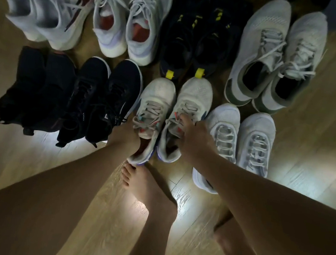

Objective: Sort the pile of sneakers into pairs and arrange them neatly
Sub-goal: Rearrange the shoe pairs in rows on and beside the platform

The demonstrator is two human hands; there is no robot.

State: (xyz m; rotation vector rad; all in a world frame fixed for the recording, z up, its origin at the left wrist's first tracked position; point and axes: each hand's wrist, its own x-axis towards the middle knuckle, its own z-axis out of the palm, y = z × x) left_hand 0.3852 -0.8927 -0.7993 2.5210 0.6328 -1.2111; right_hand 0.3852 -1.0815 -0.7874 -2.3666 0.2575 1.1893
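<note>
Sneakers (157, 96), off-white with grey laces and orange-teal tongues, gripped by curled fingers (183, 122) of left hand (124, 135) and right hand (197, 134).

No word, brand or number can be read. Yellow marks are borne by the black lace-up fabric sneakers (180, 37) and a red emblem by the white mesh sneaker (66, 9) — both blurred beyond reading.

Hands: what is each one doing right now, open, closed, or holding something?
Left hand: grips the white sneaker at its heel opening.
Right hand: grips the matching sneaker over its laces.
</note>
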